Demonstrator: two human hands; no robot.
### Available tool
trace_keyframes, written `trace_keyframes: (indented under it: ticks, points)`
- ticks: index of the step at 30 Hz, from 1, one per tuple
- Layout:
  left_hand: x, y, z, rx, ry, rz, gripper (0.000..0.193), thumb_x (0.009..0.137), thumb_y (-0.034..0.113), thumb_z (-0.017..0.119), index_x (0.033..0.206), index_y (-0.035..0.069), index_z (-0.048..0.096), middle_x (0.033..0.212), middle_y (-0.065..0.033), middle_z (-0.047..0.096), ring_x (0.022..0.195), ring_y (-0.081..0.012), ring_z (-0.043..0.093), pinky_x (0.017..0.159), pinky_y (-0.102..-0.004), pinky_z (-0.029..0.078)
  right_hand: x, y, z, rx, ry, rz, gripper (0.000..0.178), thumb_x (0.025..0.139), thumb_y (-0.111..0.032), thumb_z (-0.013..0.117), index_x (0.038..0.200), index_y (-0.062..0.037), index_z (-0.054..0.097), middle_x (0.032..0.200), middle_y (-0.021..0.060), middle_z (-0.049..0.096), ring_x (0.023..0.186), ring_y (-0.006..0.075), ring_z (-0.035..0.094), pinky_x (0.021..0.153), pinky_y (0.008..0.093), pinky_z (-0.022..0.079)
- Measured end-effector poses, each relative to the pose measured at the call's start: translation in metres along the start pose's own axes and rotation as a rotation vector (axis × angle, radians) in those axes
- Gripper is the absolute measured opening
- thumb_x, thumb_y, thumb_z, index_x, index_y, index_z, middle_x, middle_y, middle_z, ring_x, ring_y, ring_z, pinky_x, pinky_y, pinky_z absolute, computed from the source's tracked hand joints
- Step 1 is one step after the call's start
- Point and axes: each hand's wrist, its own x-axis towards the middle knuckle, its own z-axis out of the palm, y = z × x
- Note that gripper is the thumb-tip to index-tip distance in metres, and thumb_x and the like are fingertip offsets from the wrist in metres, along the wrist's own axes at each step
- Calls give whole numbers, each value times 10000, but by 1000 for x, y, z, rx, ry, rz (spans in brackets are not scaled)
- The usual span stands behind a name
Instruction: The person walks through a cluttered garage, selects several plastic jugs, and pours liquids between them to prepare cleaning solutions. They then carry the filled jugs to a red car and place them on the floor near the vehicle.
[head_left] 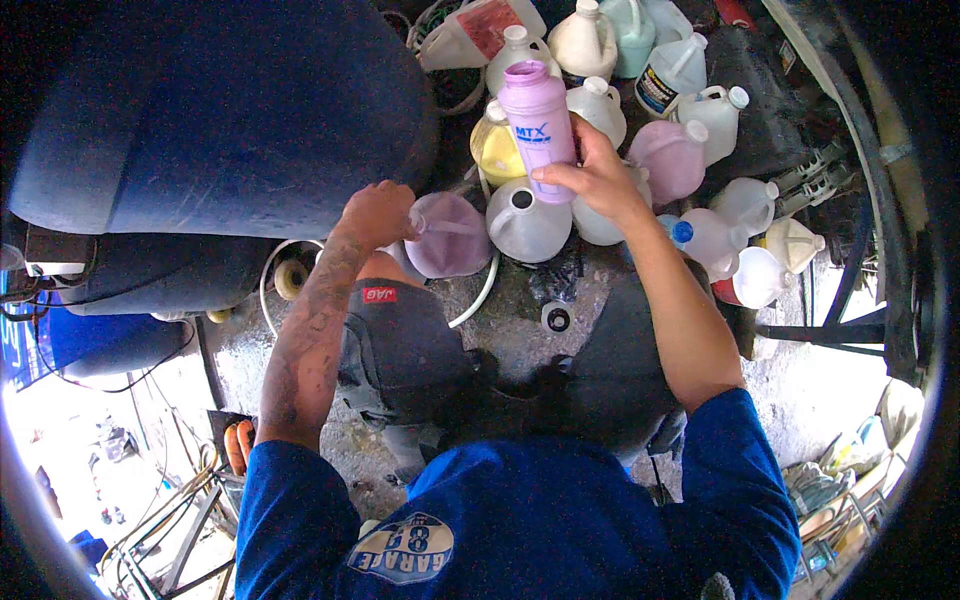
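My right hand is wrapped round a light purple plastic bottle with blue lettering, held upright above the jugs with its wide mouth uncapped. My left hand is closed at the neck of a translucent jug of purple liquid; its fingertips are hidden, so what they grip cannot be made out. Beside that jug stands a whitish jug with an open, dark mouth. Just behind it is a jug of yellow liquid, partly covered by the bottle.
Several more jugs crowd the far right, among them a pink-purple one and one with a dark label. A large dark rounded tank fills the far left. A white hose and a small white ring lie on the floor.
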Motion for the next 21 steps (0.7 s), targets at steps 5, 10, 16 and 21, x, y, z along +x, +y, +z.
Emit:
trace_keyframes:
  ticks: [5,10,16,21]
  points:
    - [11,13,-1,65,-156,-115,438,704,372,809,968,39,706,997,-172,707,977,-347,682,867,-443,555,0,0,-1,3,5,-26,737,693,-188,792,1327,24,482,1177,125,633,1056,204,620,952,350,487]
    - [2,6,6,-124,-67,-124,439,740,394,796,971,32,702,974,-171,708,964,-316,690,838,-455,557,-4,-7,1,-6,33,-45,767,674,-218,793,1329,32,482,1193,150,626,1077,226,618,962,360,483]
    - [7,-3,-24,-1518,553,-307,372,860,387,723,1012,56,651,861,-80,688,910,-276,672,840,-425,552,-4,-3,3,23,24,-65,809,656,-220,783,1351,37,460,1209,154,615,1089,240,614,970,362,478]
    - [24,35,-43,-2935,242,-347,308,927,300,663,1016,19,576,990,-186,628,986,-322,640,900,-459,557,-11,-9,7,-79,-72,-74,765,689,-164,770,1356,24,446,1237,127,585,1118,209,572,1003,350,437]
